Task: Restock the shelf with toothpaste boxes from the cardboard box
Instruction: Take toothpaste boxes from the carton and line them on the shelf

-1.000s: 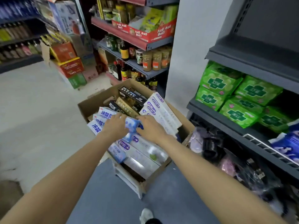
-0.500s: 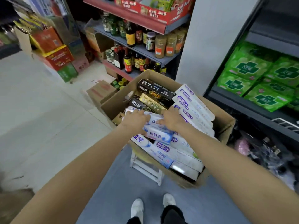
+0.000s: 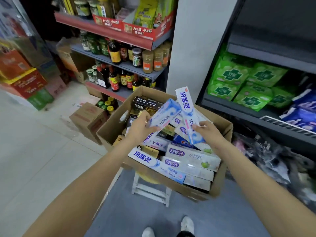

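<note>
Two toothpaste boxes, one pinched in my left hand, one in my right hand, long axes pointing up-right toward the shelf.

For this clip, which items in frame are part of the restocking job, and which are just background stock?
Part of the job:
- left hand holding a blue-white toothpaste box
- right hand holding a second toothpaste box
- cardboard box of toothpaste
- dark shelf on the right

Just there:
- green packs
- sauce bottles
- small closed carton
- white stool
</note>
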The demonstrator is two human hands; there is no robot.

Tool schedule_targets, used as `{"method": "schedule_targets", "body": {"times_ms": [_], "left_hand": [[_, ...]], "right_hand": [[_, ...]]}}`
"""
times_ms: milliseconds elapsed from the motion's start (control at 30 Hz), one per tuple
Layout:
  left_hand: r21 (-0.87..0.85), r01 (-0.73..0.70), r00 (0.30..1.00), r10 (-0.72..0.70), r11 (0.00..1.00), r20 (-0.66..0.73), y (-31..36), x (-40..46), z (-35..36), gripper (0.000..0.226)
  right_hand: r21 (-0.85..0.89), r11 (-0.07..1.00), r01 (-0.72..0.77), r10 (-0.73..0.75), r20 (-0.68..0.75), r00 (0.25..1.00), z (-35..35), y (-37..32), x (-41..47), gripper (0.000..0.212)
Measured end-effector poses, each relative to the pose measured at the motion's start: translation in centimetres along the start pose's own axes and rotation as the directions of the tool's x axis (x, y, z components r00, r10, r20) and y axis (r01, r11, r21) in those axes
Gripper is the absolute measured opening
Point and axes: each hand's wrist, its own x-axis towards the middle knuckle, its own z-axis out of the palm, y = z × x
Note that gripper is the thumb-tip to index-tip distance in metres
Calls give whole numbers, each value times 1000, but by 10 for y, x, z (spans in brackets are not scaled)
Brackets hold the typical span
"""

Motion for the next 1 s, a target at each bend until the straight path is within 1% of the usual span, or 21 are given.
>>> {"method": "schedule_targets", "body": {"times_ms": [67, 100, 167, 267, 333, 367, 400, 467, 500, 600, 667, 700, 767, 833, 900, 1000], "left_hand": [[-114, 22, 999, -27, 993, -45, 19, 9, 3, 44], [-159, 29, 998, -38, 987, -50, 29, 13, 6, 44], [-224, 33, 998, -43, 974, -37, 51, 20, 15, 44], [-354, 49, 999, -42, 934, 28, 91, 26, 36, 39], [-437, 61, 997, -37, 897, 63, 121, 29, 57, 28], [-466, 62, 997, -35, 882, 68, 136, 31, 69, 25], [-476, 61, 997, -29, 877, 74, 153, 32, 81, 26], [-444, 58, 994, -11, 894, 106, 187, 36, 108, 40], [-438, 57, 992, -2, 897, 126, 206, 36, 123, 42], [-470, 62, 984, 26, 881, 178, 265, 34, 175, 35], [-480, 23, 975, 87, 877, 207, 305, 28, 212, 26], [-482, -6, 971, 120, 876, 207, 327, 24, 230, 25], [-486, -53, 961, 177, 872, 213, 366, 18, 266, 31], [-508, -101, 942, 246, 855, 226, 403, 13, 298, 39], [-531, -155, 926, 310, 833, 216, 438, 11, 328, 42], [-550, -186, 910, 354, 814, 216, 484, 15, 373, 44]], "right_hand": [[127, 991, -47, 47, 8, 999, -9, -4, -5, 38], [203, 978, -57, 53, 25, 998, -13, -7, -8, 38], [341, 938, -59, 37, 70, 997, -23, -12, -15, 30], [462, 886, -26, -16, 86, 996, -45, -19, -26, 14], [505, 863, 5, -37, 54, 998, -65, -22, -31, 16], [513, 858, 24, -48, 35, 998, -78, -21, -34, 17], [517, 855, 46, -61, 13, 998, -93, -20, -37, 17], [518, 851, 89, -86, -30, 996, -128, -17, -45, 18], [515, 850, 111, -98, -53, 994, -148, -15, -49, 19], [531, 828, 179, -152, -95, 984, -218, -5, -62, 24], [545, 809, 221, -165, -151, 975, -269, 4, -70, 25], [561, 789, 249, -172, -187, 967, -296, 9, -73, 26], [569, 769, 292, -186, -237, 954, -348, 17, -82, 28], [547, 777, 310, -193, -262, 946, -398, 27, -90, 28], [526, 789, 318, -178, -301, 937, -446, 38, -96, 31], [480, 817, 320, -147, -363, 920, -509, 54, -101, 33]]}}
